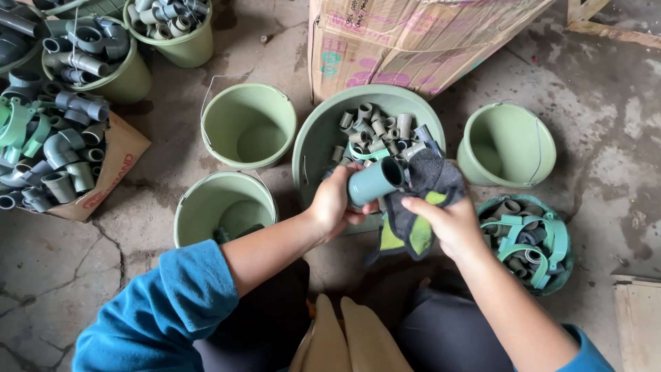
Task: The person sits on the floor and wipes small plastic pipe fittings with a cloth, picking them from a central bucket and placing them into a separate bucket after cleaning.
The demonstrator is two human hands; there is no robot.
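Several pale green plastic buckets stand on the cracked grey concrete floor (62, 269), ringed around a person seated at the near edge. Largest, at the far side, is a brown cardboard box (413, 41); just near of it sits a wide green plastic basin (318, 131) holding a heap of small grey pipe fittings (375, 131). An empty green bucket (248, 124) stands left of the basin, another (506, 145) right of it, and a third (220, 207) near left. Far left, two buckets and a torn carton (110, 172) are full of grey pipe elbows (62, 148). A small basket of green clips (530, 238) sits near right. Over the basin's near rim, the left hand (334, 203) has its fingers curled tight around a short grey-green plastic pipe coupling (375, 182), open end facing right. The right hand (451, 220) pinches a dark grey and yellow cloth (427, 189) against that end.
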